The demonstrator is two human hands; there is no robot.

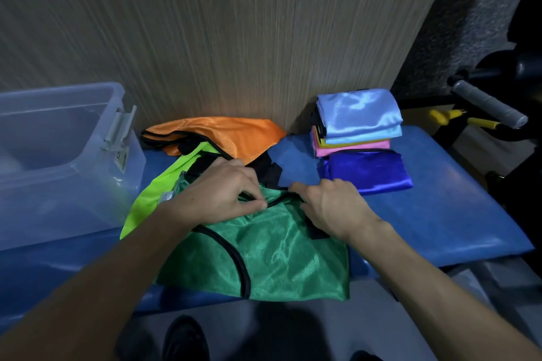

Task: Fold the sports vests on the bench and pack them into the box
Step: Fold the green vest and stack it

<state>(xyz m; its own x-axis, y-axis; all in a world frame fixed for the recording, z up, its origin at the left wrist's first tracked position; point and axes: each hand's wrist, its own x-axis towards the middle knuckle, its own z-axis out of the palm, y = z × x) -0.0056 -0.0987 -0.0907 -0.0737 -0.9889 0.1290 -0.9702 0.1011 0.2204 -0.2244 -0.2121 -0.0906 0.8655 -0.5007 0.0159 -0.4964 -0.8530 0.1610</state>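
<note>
Lying on the blue counter (440, 214) in front of the person is a dark green vest (264, 258) with black trim. Both hands are working at its top edge. The left hand (223, 193) is pinching the black trim of the green vest between its thumb and curled fingers. The right hand (331, 205) is sitting just beside it, with its fingers curled down onto the same edge and gripping the cloth there. The two hands are close together but not touching.

Under the green vest, a bright yellow-green vest (155, 187) is sticking out to the left. Behind that one, an orange vest (228, 132) is lying loose against the wooden wall (234, 32).

At the left end of the counter, a clear plastic box (58, 155) is standing with its lid off. It is just beside the yellow-green vest. What is inside it is too blurry to tell.

To the right, near the wall, a neat stack of folded vests (357, 123) is resting on the counter, light blue on top and pink lower down. A folded dark blue vest (369, 171) is lying in front of the stack, touching it.

A grey handle (487, 104) of some gym machine is poking in at the far right.
</note>
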